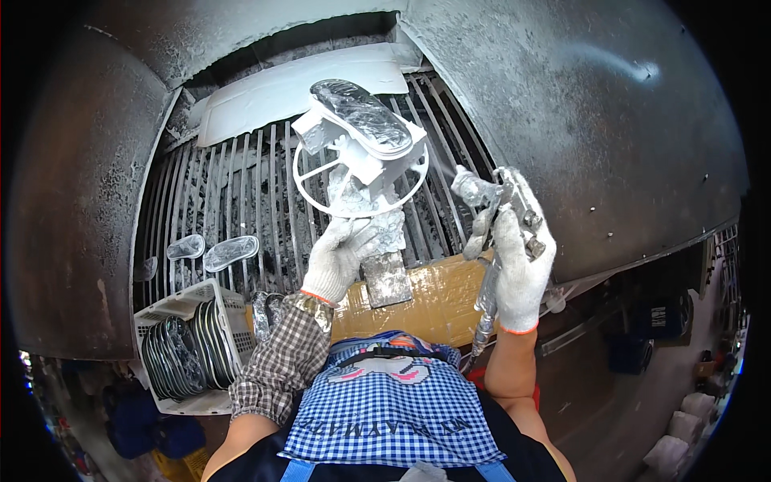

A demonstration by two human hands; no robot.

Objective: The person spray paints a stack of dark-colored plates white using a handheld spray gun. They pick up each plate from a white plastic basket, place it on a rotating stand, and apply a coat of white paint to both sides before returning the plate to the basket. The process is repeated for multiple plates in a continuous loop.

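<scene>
My left hand (336, 259), in a white knitted glove, is closed on the near rim of a white spoked wheel (300, 178). Above the wheel, a shoe sole (361, 116) with a film-covered dark top and white edge lies tilted on a coated white block stand (393, 170). My right hand (524, 265), also gloved, grips a spray gun (475, 189) caked with pale coating. Its nozzle points left toward the sole, and a faint mist shows in front of it. A hose (485, 317) hangs below the gun.
Metal slats (241, 181) form the booth floor between dark walls (634, 153). Two film-covered soles (231, 253) lie on the left slats. Beside my left forearm stands a white basket (241, 321) packed with soles. A flat sheet (321, 84) lies behind, and a taped brown board (442, 293) edges the front.
</scene>
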